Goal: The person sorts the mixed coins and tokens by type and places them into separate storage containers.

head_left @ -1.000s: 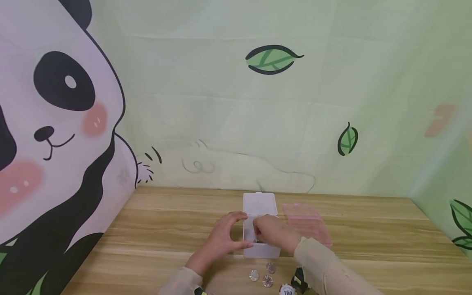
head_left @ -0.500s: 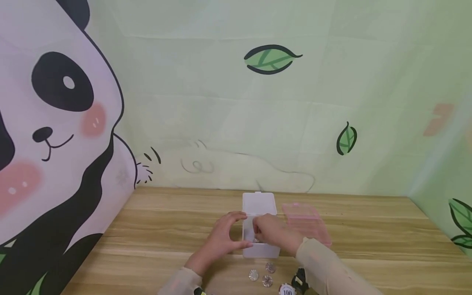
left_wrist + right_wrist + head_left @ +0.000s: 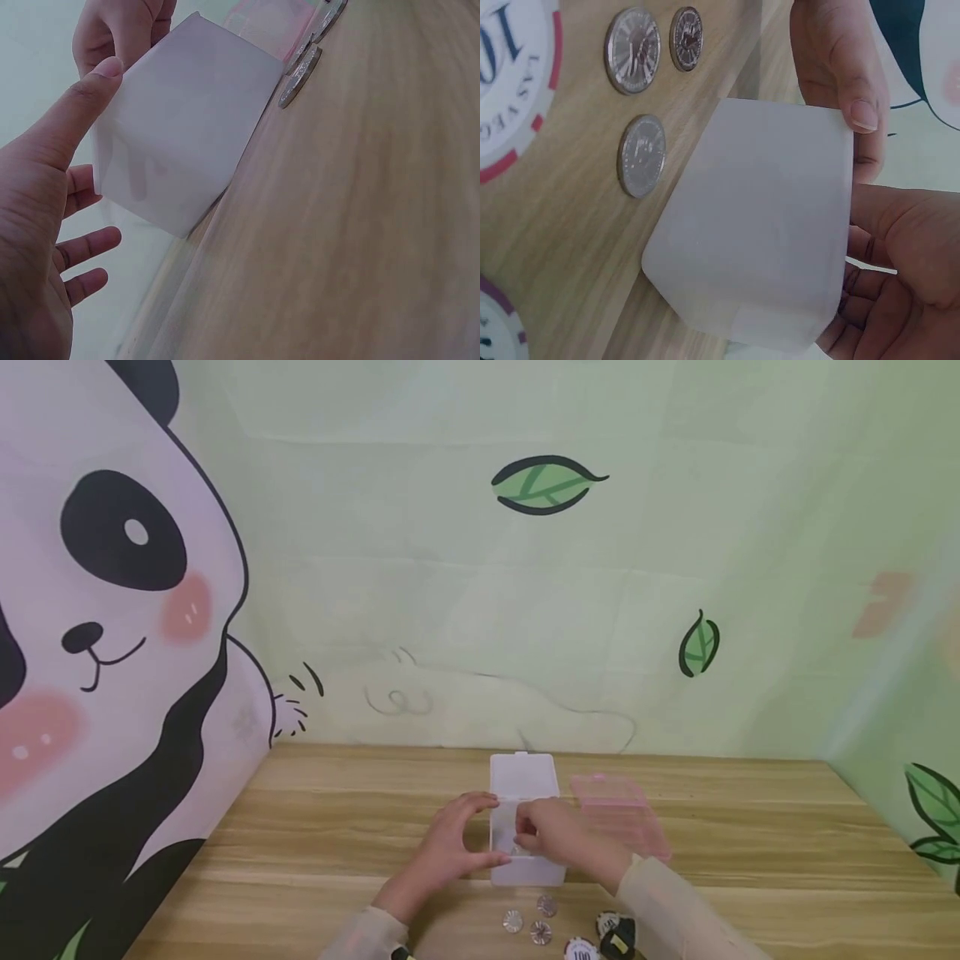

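Note:
A white plastic box stands on the wooden table with its lid raised at the back. My left hand grips its left side, thumb on the near rim and index finger toward the back corner; the other fingers spread below. Bent at the fingers, my right hand reaches into the box from the right. A small shiny piece shows beside its thumb; I cannot tell whether the fingers hold anything. Three silver coins lie in front of the box.
A translucent pink case lies right of the box. Nearer me are a poker chip marked 100 and another chip, partly covered by the black wrist camera. A panda-printed cloth hangs behind the table.
My right hand has shifted slightly, so its thumb now shows apart from the index finger, and a second chip has come into sight by its wrist. My left hand stays on the box.

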Action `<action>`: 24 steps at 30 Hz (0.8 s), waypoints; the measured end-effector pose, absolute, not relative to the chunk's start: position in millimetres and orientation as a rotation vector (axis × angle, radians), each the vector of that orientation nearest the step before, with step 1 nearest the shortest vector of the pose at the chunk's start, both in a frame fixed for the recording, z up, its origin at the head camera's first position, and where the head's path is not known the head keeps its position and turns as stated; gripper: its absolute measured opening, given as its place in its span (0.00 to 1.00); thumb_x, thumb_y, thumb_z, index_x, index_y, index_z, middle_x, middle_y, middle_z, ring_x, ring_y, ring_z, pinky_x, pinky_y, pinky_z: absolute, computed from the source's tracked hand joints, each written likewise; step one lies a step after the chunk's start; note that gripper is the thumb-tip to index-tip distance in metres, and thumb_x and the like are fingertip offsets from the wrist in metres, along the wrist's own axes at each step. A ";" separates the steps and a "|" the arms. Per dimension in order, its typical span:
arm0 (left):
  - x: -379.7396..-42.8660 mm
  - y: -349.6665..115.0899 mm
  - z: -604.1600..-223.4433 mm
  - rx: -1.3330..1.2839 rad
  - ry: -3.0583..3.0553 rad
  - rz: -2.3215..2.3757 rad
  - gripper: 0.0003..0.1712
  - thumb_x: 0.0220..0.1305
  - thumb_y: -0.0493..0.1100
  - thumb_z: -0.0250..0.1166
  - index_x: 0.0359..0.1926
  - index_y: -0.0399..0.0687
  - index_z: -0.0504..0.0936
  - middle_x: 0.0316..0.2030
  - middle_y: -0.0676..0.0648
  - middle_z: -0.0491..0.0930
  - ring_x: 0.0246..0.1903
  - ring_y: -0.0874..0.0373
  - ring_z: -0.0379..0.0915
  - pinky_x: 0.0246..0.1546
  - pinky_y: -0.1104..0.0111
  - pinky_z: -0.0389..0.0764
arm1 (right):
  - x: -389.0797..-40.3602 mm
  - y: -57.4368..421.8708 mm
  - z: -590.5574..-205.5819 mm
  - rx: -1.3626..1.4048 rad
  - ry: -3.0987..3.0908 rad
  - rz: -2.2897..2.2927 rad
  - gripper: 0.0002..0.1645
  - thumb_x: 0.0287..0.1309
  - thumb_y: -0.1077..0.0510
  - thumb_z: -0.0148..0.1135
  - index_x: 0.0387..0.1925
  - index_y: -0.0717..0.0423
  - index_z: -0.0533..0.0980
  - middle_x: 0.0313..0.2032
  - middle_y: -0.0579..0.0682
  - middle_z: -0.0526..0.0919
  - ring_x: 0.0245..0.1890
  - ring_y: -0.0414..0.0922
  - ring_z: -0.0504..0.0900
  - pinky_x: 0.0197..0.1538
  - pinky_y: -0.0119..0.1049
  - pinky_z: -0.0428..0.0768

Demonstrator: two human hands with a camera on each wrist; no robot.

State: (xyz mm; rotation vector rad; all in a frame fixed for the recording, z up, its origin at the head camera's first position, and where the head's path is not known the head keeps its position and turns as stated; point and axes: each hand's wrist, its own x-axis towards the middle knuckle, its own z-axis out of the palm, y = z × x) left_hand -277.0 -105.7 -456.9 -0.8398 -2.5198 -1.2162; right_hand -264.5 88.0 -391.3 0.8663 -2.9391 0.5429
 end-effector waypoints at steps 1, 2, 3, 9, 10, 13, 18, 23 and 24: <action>-277.1 -105.7 -456.8 -0.838 -2.521 -1.215 0.41 0.43 0.54 0.77 0.59 0.47 0.74 0.62 0.45 0.74 0.64 0.45 0.66 0.64 0.43 0.63 | -264.3 88.6 -391.2 0.873 -2.928 0.546 0.09 0.54 0.62 0.66 0.22 0.55 0.74 0.19 0.45 0.76 0.20 0.36 0.67 0.24 0.28 0.66; -277.1 -105.7 -456.7 -0.838 -2.520 -1.216 0.41 0.43 0.55 0.77 0.59 0.47 0.74 0.62 0.45 0.74 0.64 0.45 0.66 0.64 0.43 0.63 | -263.9 89.3 -390.9 0.877 -2.920 0.548 0.09 0.54 0.62 0.66 0.22 0.54 0.74 0.19 0.45 0.76 0.20 0.36 0.67 0.25 0.28 0.66; -277.1 -105.8 -456.6 -0.837 -2.520 -1.221 0.41 0.43 0.54 0.77 0.59 0.46 0.74 0.62 0.45 0.74 0.64 0.45 0.66 0.64 0.42 0.63 | -263.2 90.1 -390.3 0.881 -2.915 0.555 0.09 0.54 0.62 0.66 0.22 0.55 0.74 0.20 0.45 0.77 0.21 0.36 0.67 0.25 0.27 0.67; -276.5 -105.9 -455.6 -0.833 -2.521 -1.231 0.41 0.43 0.54 0.77 0.58 0.46 0.74 0.61 0.45 0.74 0.64 0.45 0.66 0.64 0.42 0.62 | -258.4 95.2 -387.3 0.903 -2.904 0.648 0.07 0.54 0.62 0.66 0.24 0.55 0.75 0.23 0.46 0.80 0.23 0.35 0.70 0.28 0.27 0.70; -276.5 -105.7 -455.7 -0.832 -2.521 -1.228 0.41 0.43 0.54 0.77 0.58 0.46 0.74 0.61 0.45 0.74 0.64 0.45 0.66 0.64 0.42 0.62 | -257.8 96.1 -387.4 0.909 -2.897 0.664 0.07 0.54 0.63 0.66 0.24 0.54 0.76 0.23 0.46 0.80 0.24 0.35 0.71 0.29 0.27 0.71; -276.8 -105.1 -455.7 -0.830 -2.526 -1.230 0.40 0.43 0.54 0.77 0.58 0.47 0.74 0.61 0.45 0.74 0.64 0.46 0.66 0.64 0.42 0.62 | -255.4 99.1 -387.2 0.926 -2.865 0.699 0.07 0.53 0.63 0.66 0.24 0.54 0.76 0.24 0.45 0.81 0.25 0.36 0.73 0.30 0.27 0.72; -277.4 -104.5 -455.8 -0.829 -2.535 -1.233 0.40 0.44 0.54 0.76 0.58 0.46 0.74 0.61 0.45 0.74 0.64 0.46 0.66 0.64 0.42 0.62 | -250.8 103.0 -385.6 0.948 -2.808 0.729 0.06 0.54 0.63 0.65 0.24 0.54 0.76 0.24 0.45 0.79 0.25 0.37 0.73 0.30 0.26 0.70; -277.0 -104.9 -455.6 -0.837 -2.530 -1.232 0.40 0.43 0.54 0.77 0.58 0.46 0.74 0.61 0.44 0.74 0.64 0.45 0.66 0.64 0.42 0.63 | -244.0 103.8 -381.6 0.942 -2.806 0.810 0.06 0.55 0.63 0.64 0.25 0.54 0.77 0.24 0.44 0.78 0.24 0.33 0.70 0.28 0.24 0.71; -276.8 -105.0 -455.5 -0.837 -2.531 -1.229 0.40 0.43 0.54 0.77 0.58 0.46 0.74 0.61 0.44 0.74 0.64 0.45 0.66 0.64 0.42 0.63 | -242.5 104.0 -380.9 0.942 -2.807 0.819 0.05 0.55 0.63 0.64 0.26 0.54 0.77 0.24 0.44 0.78 0.24 0.32 0.70 0.28 0.24 0.71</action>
